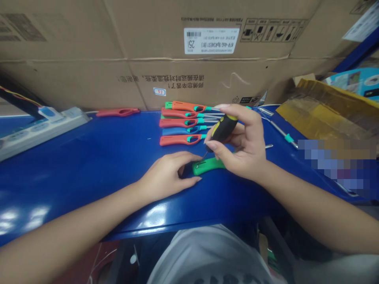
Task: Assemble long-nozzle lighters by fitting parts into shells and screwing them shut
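Note:
My right hand (247,146) is closed round a black and yellow screwdriver (223,129), held at a slant. Its thin shaft points down and left, the tip at the slotted end of a green gas lighter (209,165) lying on the blue table (97,173). The lighter's other end is partly hidden under my right hand. From the left, my left hand (167,173) grips the slotted end between thumb and fingers. Just beyond my hands lies a row of lighters, among them an orange one (185,106), a blue one (177,131) and a red one (174,140).
A red lighter casing (118,113) lies at the back left, near a white power strip (44,128). Behind the table stands a large cardboard box (97,75). Metal lighter tubes (281,132) and a brown-taped package (331,106) are on the right.

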`<state>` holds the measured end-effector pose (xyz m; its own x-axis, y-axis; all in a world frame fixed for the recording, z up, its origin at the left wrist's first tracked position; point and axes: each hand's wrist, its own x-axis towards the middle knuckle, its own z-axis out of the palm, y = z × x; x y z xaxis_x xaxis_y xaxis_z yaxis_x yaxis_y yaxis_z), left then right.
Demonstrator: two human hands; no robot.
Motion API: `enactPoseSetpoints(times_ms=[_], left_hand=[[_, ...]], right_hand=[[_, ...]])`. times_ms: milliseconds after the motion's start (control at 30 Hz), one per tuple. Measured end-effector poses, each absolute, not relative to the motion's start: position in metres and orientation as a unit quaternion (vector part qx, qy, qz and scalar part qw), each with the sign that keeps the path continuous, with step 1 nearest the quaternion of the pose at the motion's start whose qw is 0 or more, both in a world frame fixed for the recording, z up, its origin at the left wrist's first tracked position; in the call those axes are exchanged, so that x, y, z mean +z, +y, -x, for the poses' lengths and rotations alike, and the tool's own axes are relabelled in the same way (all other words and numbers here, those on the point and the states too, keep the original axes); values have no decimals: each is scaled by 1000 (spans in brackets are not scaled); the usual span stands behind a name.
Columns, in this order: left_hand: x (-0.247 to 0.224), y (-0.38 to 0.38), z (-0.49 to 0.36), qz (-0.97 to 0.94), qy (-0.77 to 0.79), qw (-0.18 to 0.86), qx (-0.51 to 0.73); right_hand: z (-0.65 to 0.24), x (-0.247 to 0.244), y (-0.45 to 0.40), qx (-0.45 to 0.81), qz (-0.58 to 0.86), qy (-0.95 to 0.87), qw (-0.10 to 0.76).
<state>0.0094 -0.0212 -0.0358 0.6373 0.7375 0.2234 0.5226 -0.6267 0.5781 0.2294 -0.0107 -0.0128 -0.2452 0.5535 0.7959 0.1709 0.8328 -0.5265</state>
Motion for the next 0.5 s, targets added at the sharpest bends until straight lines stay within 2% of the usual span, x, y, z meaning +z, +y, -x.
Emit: enactPoseSetpoints(times_ms=[267, 500], left_hand=[[-37, -20, -10, -872, 365, 239, 219], [-37, -19, -9, -874, 357, 239, 226]], right_hand=[[-227, -17, -9, 157, 203, -795, 549], [-225, -16, -11, 145, 185, -788, 569]])
